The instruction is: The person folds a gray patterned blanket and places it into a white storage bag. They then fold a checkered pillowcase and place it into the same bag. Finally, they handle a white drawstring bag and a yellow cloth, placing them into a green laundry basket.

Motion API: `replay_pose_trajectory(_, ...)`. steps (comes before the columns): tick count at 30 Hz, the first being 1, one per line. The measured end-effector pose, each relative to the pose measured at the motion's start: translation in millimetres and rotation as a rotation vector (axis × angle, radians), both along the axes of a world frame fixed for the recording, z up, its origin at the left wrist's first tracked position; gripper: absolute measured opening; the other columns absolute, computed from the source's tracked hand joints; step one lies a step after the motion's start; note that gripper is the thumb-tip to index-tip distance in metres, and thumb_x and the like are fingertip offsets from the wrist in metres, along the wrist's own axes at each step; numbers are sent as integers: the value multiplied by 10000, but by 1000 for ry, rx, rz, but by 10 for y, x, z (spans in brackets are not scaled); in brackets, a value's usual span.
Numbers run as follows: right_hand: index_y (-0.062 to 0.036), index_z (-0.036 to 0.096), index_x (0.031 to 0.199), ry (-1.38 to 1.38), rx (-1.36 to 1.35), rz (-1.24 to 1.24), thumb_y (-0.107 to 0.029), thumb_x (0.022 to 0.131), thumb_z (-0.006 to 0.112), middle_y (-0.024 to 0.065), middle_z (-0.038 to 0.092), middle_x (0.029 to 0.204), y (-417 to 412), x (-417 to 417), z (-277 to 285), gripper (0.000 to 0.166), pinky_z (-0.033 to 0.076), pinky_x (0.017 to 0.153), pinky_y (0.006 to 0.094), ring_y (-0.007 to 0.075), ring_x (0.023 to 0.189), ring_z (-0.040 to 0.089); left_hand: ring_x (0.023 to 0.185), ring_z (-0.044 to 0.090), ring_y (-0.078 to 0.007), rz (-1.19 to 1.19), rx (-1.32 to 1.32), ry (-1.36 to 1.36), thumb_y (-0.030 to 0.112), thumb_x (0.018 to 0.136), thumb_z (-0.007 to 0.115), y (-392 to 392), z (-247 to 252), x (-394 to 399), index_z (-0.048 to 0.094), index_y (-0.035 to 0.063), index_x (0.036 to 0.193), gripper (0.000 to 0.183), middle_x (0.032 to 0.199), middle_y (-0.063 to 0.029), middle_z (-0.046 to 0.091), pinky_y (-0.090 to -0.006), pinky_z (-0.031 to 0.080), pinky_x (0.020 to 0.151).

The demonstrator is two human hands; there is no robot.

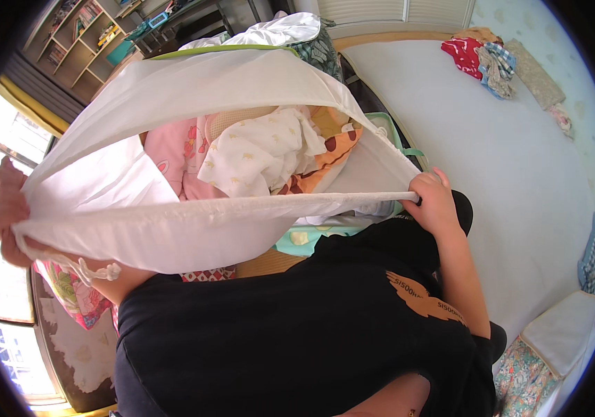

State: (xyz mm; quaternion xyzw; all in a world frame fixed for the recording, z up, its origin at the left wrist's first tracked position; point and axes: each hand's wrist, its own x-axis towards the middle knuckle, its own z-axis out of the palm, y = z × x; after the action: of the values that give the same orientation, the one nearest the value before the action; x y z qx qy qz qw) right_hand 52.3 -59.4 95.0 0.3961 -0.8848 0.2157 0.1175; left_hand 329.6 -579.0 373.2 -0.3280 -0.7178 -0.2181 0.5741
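A large white cloth bag [172, 237] with a drawstring is stretched wide between my two hands. My left hand [11, 213] grips its rim at the far left, and a knotted white cord [91, 271] dangles below that hand. On the right, my right hand [431, 200] pinches the opposite end of the rim. Through the wide mouth I see a pink printed cloth [169, 151], a white cloth with small yellow prints [255, 151] and an orange and brown patterned cloth [341, 151]. The lower part of the bag is hidden behind its near edge.
A mint-green fabric container [297, 241] shows beneath the bag. To the right lies a pale mattress [485, 172] with a heap of clothes [477, 60] at its far end. A bookshelf [76, 41] stands at the upper left, above a bright window [5, 208].
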Motion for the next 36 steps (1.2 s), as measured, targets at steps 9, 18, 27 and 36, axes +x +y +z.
replay_pose_trajectory(9,-74,584,848,-68,-59,-205,-208,712,766,69,646,899,233,-425,-446,264,267,1100,493,258,945,600,631,459,-131,684,563,-283,130,809,449,-1076,-1226,-354,555,-28,661,241,656,-42,520,-273,348,583)
replay_pose_trajectory(18,-83,585,819,-58,-58,-248,-199,712,751,67,652,892,201,-356,-394,228,261,1111,470,249,954,601,654,547,-203,1147,-256,30,55,778,492,-899,-662,-611,649,-10,750,172,704,-80,595,-319,436,624)
replay_pose_trajectory(27,-103,650,863,-221,7,-280,-101,738,633,89,669,839,332,-282,-379,126,441,889,411,290,878,616,1012,589,-199,553,808,-34,122,924,498,-443,-1244,-945,583,-30,1174,305,1113,-99,631,-320,451,909)
replay_pose_trajectory(36,-72,667,894,-417,-161,-261,-113,796,640,96,680,765,305,-313,-348,111,511,659,352,264,743,656,1160,516,-228,966,765,-550,230,940,492,-1510,-2548,-286,513,27,1279,395,1269,-110,547,-353,394,992)
